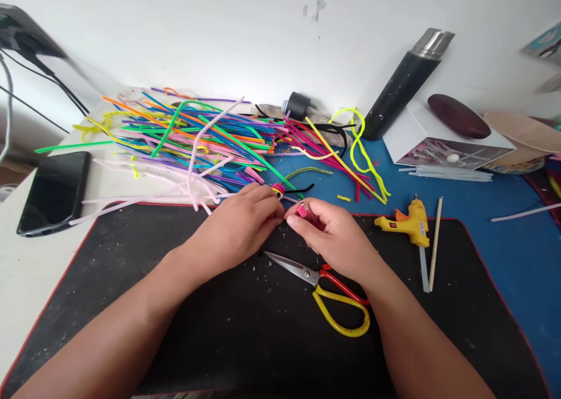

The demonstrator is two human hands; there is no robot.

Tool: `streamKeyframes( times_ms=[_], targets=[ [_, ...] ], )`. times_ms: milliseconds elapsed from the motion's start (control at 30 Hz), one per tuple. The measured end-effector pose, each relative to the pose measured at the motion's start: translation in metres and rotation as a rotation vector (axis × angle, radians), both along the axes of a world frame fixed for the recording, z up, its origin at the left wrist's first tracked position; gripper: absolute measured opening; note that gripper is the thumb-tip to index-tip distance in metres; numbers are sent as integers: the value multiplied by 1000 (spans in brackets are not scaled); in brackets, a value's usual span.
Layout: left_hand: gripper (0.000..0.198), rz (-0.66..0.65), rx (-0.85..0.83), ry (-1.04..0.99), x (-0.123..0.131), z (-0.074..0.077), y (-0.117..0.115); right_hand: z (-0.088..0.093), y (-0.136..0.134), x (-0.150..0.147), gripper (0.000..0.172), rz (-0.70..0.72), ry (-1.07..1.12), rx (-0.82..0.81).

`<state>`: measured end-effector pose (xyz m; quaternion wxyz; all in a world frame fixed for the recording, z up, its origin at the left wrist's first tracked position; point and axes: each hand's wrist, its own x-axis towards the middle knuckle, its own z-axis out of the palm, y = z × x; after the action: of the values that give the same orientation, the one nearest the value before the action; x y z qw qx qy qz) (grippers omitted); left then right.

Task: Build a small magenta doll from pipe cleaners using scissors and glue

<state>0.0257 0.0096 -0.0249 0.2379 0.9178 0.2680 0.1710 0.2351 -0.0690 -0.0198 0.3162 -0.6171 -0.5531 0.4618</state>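
My left hand point(248, 221) is closed, its fingers bent over and pressed together above the black mat; what they pinch is hidden. Just past its fingertips shows a small pink and yellow piece point(277, 190), with a black pipe cleaner point(303, 190) sticking out to the right. My right hand point(333, 231) curls around a small pink object point(302, 210) with a shiny end, mostly covered by the fingers. The fingertips of both hands nearly meet. Below them lie scissors point(324, 288) with red and yellow handles, partly under my right wrist.
A heap of coloured pipe cleaners point(210, 136) spreads behind the mat point(245, 340). At left lies a phone point(55, 191). To the right are a yellow glue gun point(414, 222), a thin stick point(435, 244), a black flask point(401, 89) and a white box point(405, 127).
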Motion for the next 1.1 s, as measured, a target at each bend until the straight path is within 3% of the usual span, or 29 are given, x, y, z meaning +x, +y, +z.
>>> streamKeyframes(
  times_ms=[133,267,533,800,1100],
  targets=[
    [15,243,-436,-259,-6,15,0,5,0,-2,29,-25,96,-10],
    [18,318,-721,-428,-5,16,-1,9,0,-5,26,-67,140,4],
    [16,290,-777,-518,0,16,-5,8,0,-8,25,-146,192,52],
    [19,192,-906,-515,2,15,-7,6,0,-11,17,-126,181,72],
    [18,176,-901,-506,1,12,-7,6,-2,-10,20,-106,141,32]
  ],
)
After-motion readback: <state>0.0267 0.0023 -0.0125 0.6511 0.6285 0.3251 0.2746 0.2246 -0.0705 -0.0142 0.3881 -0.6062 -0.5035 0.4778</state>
